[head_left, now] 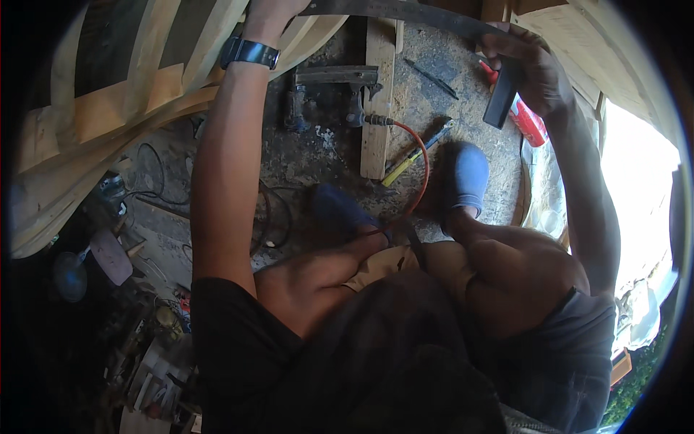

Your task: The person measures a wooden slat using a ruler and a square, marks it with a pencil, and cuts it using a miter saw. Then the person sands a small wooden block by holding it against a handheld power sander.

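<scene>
A dark metal carpenter's square (405,11) spans the top of the head view, its long blade running between my two hands. My right hand (535,69) is closed around its corner at the upper right. The short dark arm of the square (500,101) hangs below those fingers. My left hand (273,16), above a wrist with a dark watch (249,53), is at the blade's left end. The upper edge of the picture cuts off its fingers, so their grip is hidden.
An air nailer (332,75) with an orange hose (425,163) lies by a wooden board (379,137). Nearby on the floor are a yellow-handled hammer (419,152), a thin dark stick (432,78) and a red bottle (529,124). Curved wooden ribs (148,58) rise at left.
</scene>
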A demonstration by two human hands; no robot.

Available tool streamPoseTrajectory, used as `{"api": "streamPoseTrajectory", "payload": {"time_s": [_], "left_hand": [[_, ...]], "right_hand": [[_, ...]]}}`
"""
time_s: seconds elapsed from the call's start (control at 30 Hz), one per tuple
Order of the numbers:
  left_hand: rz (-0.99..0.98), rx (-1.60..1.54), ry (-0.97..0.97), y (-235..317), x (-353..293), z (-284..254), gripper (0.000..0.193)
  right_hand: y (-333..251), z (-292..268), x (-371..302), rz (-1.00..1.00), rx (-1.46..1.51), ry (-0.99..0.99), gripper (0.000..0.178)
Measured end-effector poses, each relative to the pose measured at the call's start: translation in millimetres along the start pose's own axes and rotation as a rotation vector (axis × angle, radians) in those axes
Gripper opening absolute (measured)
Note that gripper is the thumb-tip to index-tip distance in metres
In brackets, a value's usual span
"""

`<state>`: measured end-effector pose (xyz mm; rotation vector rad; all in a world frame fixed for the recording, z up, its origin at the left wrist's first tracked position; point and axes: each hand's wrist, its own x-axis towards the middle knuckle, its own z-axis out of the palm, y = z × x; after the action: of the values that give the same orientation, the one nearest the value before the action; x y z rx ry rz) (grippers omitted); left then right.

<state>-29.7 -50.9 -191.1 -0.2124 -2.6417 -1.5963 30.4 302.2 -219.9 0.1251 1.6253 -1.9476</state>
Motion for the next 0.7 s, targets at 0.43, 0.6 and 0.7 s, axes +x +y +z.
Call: {"api": "streamPoseTrajectory", "payload": {"time_s": [0.43,0.6,0.7], "left_hand": [[-0.095,0.088,-0.013,8.5,-0.8,-5.0,0.048],[-0.017,0.032,0.003,10.7,1.3,-0.9,0.048],[-0.018,0.054,-0.013,4.8,0.5,-5.3,0.048]], "right_hand": [[33.6,79.4,49.6,-0.045,0.265,0.006,0.021],[39.8,87.9,32.0,-0.179,-0.084,-0.01,0.022],[52.4,93.3,21.3,-0.236,-0.394,0.024,0.023]]}}
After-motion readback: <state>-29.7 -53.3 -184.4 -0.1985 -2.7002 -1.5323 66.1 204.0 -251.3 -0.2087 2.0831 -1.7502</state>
